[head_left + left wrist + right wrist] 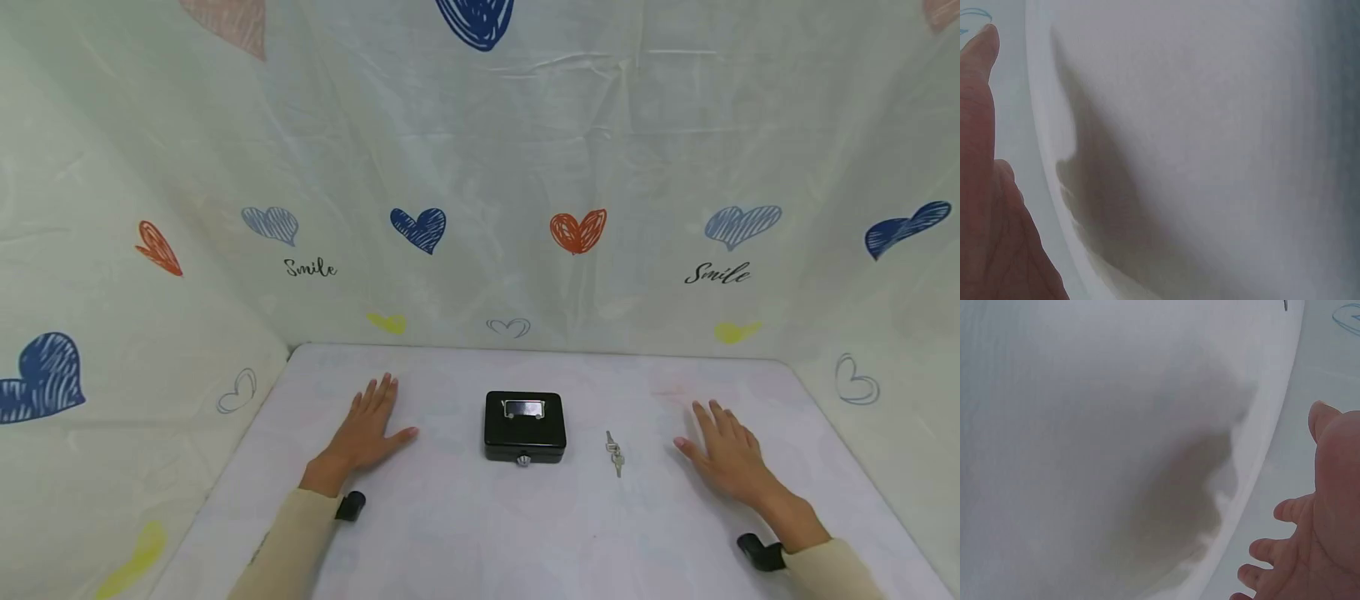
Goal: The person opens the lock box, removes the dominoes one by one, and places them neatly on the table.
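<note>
A black cash box (pixel 524 437) with its lid down stands near the middle of the table, a silver handle (pixel 523 408) on top and a lock knob (pixel 523 460) at the front. To its right lies a small set of silver keys (pixel 615 454). My left hand (pixel 365 433) is left of the box, palm down with fingers straight and thumb out to the side. Right of the keys, my right hand (pixel 723 454) has its fingers extended and holds nothing. Each wrist view shows the palm side of a hand and its shadow on the table.
The white table (pixel 450 533) has rounded far corners. Behind it and along both sides hangs a pale curtain (pixel 480 158) printed with hearts and the word "Smile". A small black camera (pixel 351 506) is worn on the left wrist, another black camera (pixel 759 552) on the right.
</note>
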A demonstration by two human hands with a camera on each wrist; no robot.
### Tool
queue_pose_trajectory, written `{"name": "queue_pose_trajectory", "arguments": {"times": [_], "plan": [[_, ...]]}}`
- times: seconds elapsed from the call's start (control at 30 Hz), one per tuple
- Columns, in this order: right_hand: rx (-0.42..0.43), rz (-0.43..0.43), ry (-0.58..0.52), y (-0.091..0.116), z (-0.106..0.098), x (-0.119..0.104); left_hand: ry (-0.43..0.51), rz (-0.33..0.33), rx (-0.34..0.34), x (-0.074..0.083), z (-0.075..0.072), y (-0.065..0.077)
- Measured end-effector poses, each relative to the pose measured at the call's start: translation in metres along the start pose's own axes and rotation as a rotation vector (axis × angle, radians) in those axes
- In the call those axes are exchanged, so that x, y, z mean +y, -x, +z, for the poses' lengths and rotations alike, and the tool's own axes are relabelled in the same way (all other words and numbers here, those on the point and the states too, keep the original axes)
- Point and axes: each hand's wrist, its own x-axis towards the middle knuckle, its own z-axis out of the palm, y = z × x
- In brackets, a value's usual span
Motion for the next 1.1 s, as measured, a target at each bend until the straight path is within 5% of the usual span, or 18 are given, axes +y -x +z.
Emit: {"name": "queue_pose_trajectory", "arguments": {"times": [1.1], "plan": [[-0.019, -0.066, -0.022, 0.004, 0.028, -0.064, -0.021, 0.076, -0.038, 0.041, 0.022, -0.009]]}}
